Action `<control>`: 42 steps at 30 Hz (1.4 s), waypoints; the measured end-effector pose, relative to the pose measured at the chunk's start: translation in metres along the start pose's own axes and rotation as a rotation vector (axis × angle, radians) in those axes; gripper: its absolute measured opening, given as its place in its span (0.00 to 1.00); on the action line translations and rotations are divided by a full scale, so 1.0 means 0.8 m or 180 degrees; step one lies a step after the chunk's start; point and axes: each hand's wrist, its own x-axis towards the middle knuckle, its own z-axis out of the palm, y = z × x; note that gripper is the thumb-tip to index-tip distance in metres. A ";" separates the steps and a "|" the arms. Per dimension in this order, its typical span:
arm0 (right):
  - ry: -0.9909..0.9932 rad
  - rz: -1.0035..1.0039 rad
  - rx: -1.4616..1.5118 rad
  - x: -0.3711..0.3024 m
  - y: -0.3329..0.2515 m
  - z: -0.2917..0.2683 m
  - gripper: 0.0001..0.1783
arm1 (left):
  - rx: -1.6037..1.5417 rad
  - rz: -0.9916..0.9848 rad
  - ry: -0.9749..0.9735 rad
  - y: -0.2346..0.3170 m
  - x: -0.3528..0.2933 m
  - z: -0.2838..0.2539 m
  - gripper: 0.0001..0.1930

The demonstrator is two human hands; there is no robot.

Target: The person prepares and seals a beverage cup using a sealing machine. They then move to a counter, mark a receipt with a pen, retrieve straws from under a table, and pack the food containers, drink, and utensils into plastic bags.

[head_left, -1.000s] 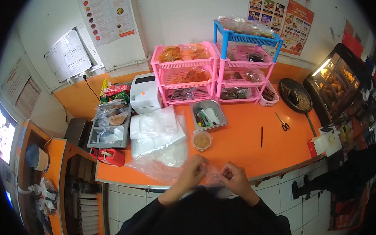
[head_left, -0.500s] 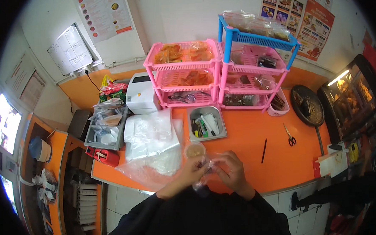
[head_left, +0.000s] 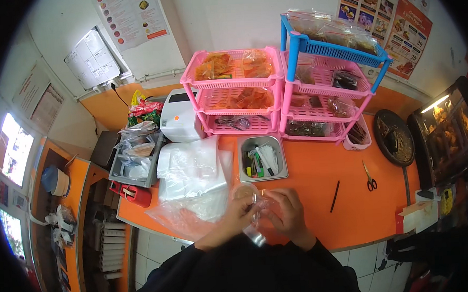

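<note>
Close in front of me, both hands work on a small clear plastic bag (head_left: 256,234) at the counter's near edge. My left hand (head_left: 237,213) pinches one side of it, fingers closed. My right hand (head_left: 289,213) grips the other side with bent fingers and thumb. Part of the shiny film hangs below the hands; whatever may be inside cannot be made out. Just beyond my left fingers stands a round tub (head_left: 244,190) with tan contents, partly hidden by the hand. Left of it lies a pile of clear plastic bags (head_left: 193,172).
A metal tray of pens (head_left: 279,170) sits beyond the tub. Pink racks (head_left: 231,84) with bagged food stand behind, one topped by a blue tier (head_left: 340,48). Scissors (head_left: 369,177), a black pen (head_left: 334,196) and a dark pan (head_left: 394,137) are on the right, a printer (head_left: 181,117) at back left.
The view has shifted a little, so the counter items sit farther right. Both hands keep hold of the bag, whose lower end now shows more below them. The leg at right has moved.
</note>
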 end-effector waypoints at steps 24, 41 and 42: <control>0.0805 0.1478 0.1465 -0.030 0.036 -0.026 0.08 | 0.0559 0.1461 -0.0290 0.037 0.001 0.013 0.11; 0.0356 0.0189 -0.0270 -0.007 -0.001 -0.046 0.12 | -0.0308 0.0969 -0.0373 0.022 -0.002 0.007 0.04; -0.0401 0.0219 0.0131 -0.011 -0.009 -0.044 0.14 | -0.0308 0.0951 -0.0378 0.024 -0.006 0.007 0.04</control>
